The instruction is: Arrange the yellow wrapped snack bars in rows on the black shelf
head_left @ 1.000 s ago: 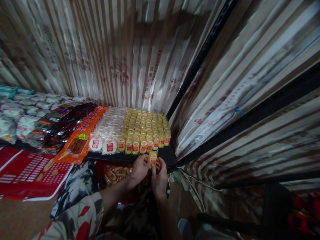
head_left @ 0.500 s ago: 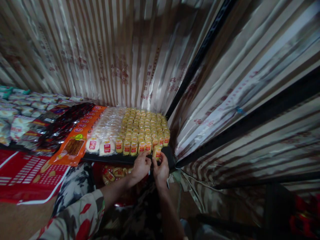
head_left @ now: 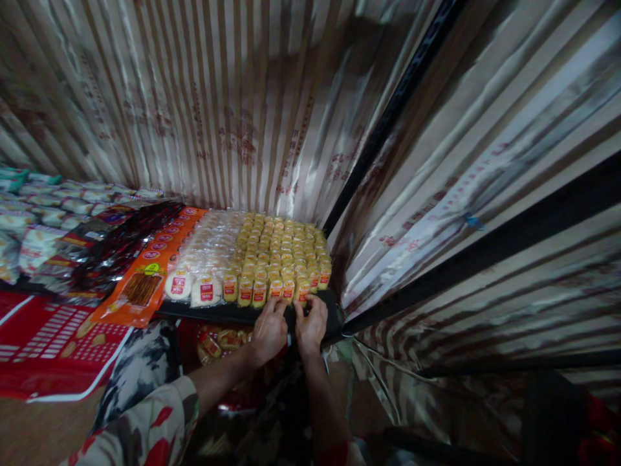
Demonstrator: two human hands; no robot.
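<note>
Both of my hands are at the front edge of a black shelf (head_left: pixel 233 312) packed with rows of small yellow snack packets (head_left: pixel 281 249) with red labels. My right hand (head_left: pixel 310 325) pinches one yellow packet (head_left: pixel 303 291) standing in the front row, near the shelf's right end. My left hand (head_left: pixel 270 329) sits just to its left, fingers curled, fingertips touching the front-row packets. White round packets (head_left: pixel 206 290) with red labels fill the rows left of the yellow ones.
Orange snack bags (head_left: pixel 143 288), dark bags (head_left: pixel 116 249) and pale bags (head_left: pixel 33 220) lie further left. A red sheet (head_left: pixel 43 336) hangs below them. More packets (head_left: pixel 218 343) sit under the shelf. Striped foil sheeting (head_left: pixel 242 103) covers the walls; a black post (head_left: pixel 388 116) rises at the corner.
The yellow packet held in both hands below the shelf edge moved up and forward into the front row. Both hands followed it to the shelf.
</note>
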